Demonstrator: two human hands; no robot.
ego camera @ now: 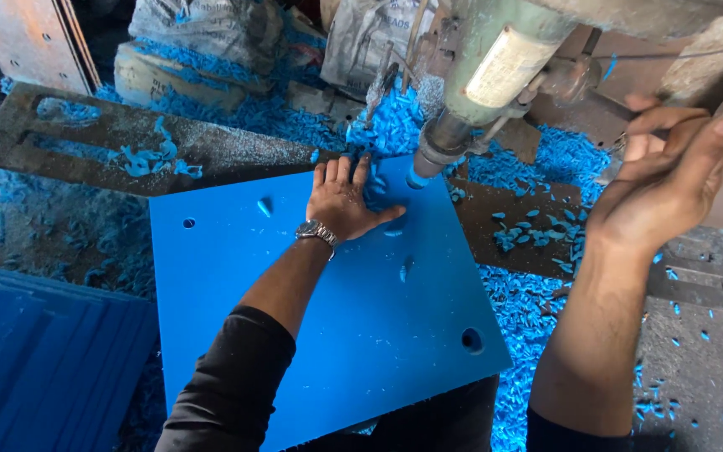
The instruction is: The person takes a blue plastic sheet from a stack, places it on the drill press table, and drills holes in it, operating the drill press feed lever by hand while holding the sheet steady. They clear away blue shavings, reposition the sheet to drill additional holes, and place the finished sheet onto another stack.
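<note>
Drilling step: left hand (340, 203) flat, open, pressing blue sheet (311, 335) under drill (441, 142). Right hand (667, 180) curled round feed lever (671, 57). Next likely calls for steady downward feed, sheet held still.

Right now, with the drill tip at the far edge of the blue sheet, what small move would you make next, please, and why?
Probably ease the lever down with the right hand. The drill bit sits at the blue sheet near its far edge, the left hand presses the sheet flat beside it, and no hole shows there, unlike the drilled corner hole.
</note>
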